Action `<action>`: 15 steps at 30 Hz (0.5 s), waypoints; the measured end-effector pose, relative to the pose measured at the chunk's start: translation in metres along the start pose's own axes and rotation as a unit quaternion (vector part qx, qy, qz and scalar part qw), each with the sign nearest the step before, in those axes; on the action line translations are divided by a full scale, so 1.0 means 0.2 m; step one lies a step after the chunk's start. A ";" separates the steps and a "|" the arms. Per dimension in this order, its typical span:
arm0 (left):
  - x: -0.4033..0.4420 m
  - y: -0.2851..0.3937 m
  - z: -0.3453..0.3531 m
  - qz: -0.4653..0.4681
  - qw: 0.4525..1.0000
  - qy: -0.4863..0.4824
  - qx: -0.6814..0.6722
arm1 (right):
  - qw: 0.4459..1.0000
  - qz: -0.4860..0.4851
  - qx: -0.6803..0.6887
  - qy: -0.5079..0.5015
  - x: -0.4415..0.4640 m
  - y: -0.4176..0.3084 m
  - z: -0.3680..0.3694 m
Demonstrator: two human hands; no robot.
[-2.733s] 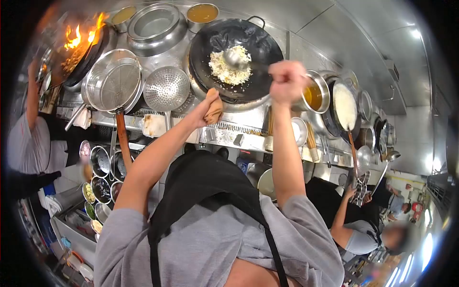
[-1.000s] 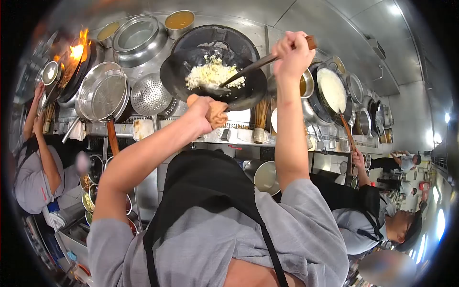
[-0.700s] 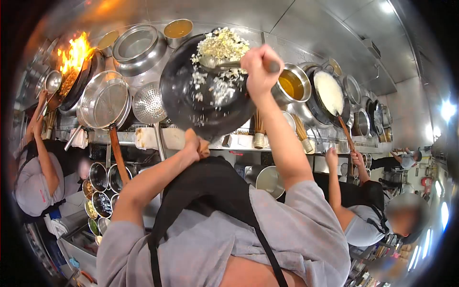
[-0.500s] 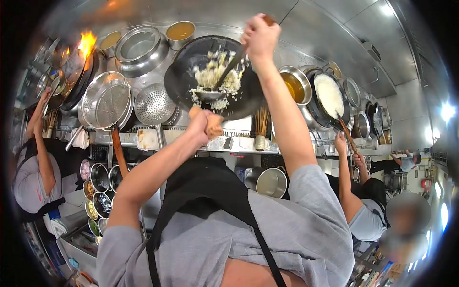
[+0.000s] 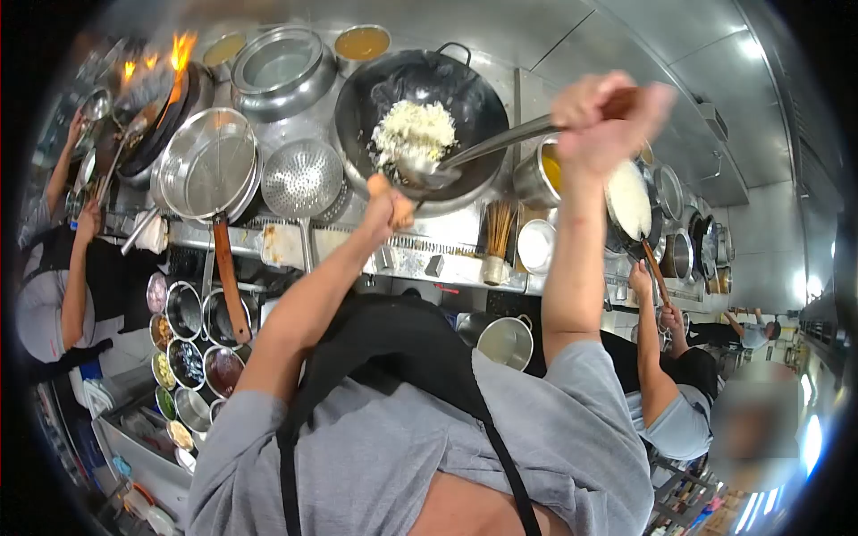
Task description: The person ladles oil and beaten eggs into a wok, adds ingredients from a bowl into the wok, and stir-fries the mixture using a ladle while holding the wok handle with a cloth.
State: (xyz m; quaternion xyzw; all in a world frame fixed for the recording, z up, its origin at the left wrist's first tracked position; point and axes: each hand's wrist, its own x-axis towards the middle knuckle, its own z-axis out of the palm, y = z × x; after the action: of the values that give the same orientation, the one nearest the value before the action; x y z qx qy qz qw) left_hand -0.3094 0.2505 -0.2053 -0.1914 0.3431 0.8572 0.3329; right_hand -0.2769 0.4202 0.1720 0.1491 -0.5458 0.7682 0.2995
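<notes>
left hand [image 5: 382, 207]: closed round a folded cloth [image 5: 403, 213], pressed at the near rim of the wok [image 5: 487, 112]; any handle under it is hidden. right hand [image 5: 601, 116]: blurred, seemingly wrapped round the wooden end of the ladle [image 5: 500, 143]; finger closure cannot be fully told.

rice [image 5: 413, 132], white with yellow bits: in the wok, just ahead of the left hand and slightly to its right. ladle bowl lies at the near edge of the heap.

risks, as judged:
- spill over the near rim. cause: rice bunched on the side towards the left hand; a hard pull of ladle or wok could throw grains onto the cloth.
- burn. cause: cloth slipping or its fold opening, leaving left-hand skin against hot metal.
- knock. cause: right forearm crosses in front of the pot [image 5: 536, 181] of amber liquid, nearer the body than the right hand; a low sweep could catch its rim.
- snag. cause: perforated skimmer [image 5: 302, 177] near, left of the left hand; a sideways wok swing could hit it.
- uneven heating, if grains cling to the wok wall.
</notes>
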 end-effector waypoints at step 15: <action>-0.75 0.19 0.21 -0.052 0.993 -0.029 0.102 | 0.993 -0.089 0.079 0.013 -0.11 0.41 -0.13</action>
State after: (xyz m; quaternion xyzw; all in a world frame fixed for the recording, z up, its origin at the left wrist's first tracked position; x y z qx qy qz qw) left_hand -0.2341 0.1941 -0.0761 -0.1488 0.4087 0.8046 0.4042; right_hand -0.3086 0.4190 0.0888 0.2104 -0.4635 0.7812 0.3615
